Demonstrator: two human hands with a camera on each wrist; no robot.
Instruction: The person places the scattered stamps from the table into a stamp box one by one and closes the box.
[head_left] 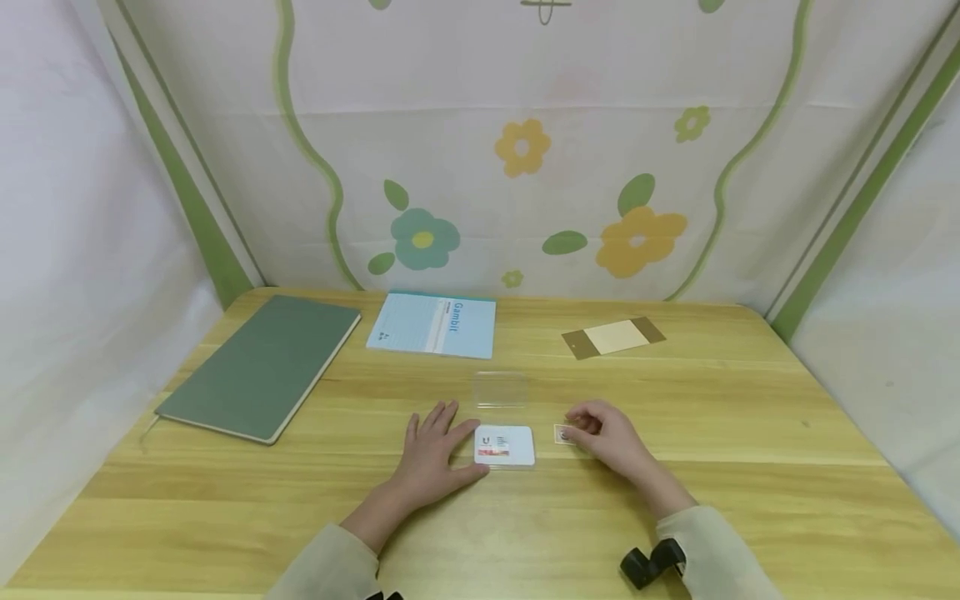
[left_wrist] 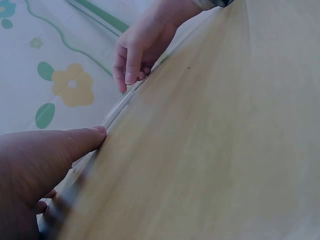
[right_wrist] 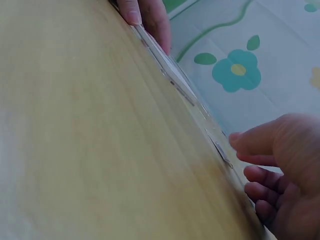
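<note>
In the head view, the left hand [head_left: 433,460] lies with fingers spread and relaxed; its thumb and index finger touch the left corners of a flat white case [head_left: 521,442], which has rounded corners and a printed label [head_left: 493,446]. Just beyond it lies a clear, shiny plastic rectangle [head_left: 500,389] with thin edges. The right hand [head_left: 613,440] has loosely bent fingers, and its thumb partly covers a small pale square [head_left: 558,434] with a dark mark. This square is to the right of the case, apart from it. On the wooden tabletop [head_left: 720,400], smooth and with long grain, a green notebook [head_left: 262,367] is well to the left; a glossy blue booklet [head_left: 468,333] and a brown-and-cream strip [head_left: 615,337] lie near the far edge, before a flowered cloth [head_left: 465,150]. Wide wood surface separates them from the hands.

In the left wrist view, the straight left thumb touches the thin edge of the case.

In the right wrist view, the small square lies just beside the right thumb tip; a gap shows between them, and the hand grasps nothing.
</note>
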